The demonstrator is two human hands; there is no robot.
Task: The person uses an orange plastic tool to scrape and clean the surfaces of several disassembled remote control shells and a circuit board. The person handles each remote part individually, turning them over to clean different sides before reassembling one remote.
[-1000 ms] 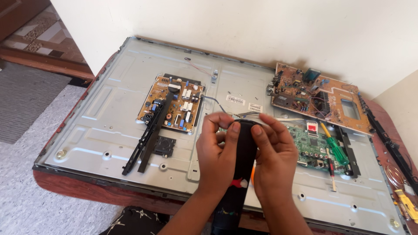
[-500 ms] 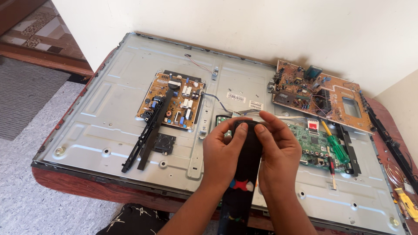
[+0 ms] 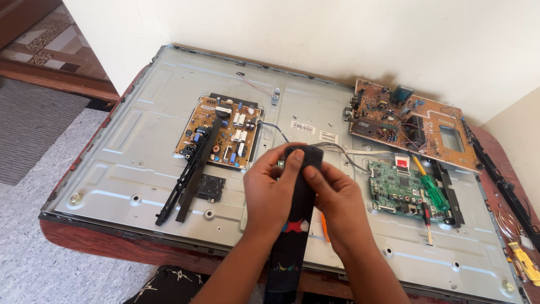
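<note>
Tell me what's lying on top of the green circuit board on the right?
A green-handled screwdriver lies across the green circuit board, with a slimmer red-and-black tool at its lower edge. A black strip sits along its right side. What the tools cover cannot be seen.

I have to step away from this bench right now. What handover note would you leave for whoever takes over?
Left hand and right hand: both grip the upper end of a long black strip, thumbs near its top, above the grey metal back panel.
On the panel: brown power board with a black bracket laid across it, green main board, green-handled screwdriver. A larger brown board lies at the far right.
Done: panel is open, boards exposed.
Left: the strip is not yet set down.
</note>
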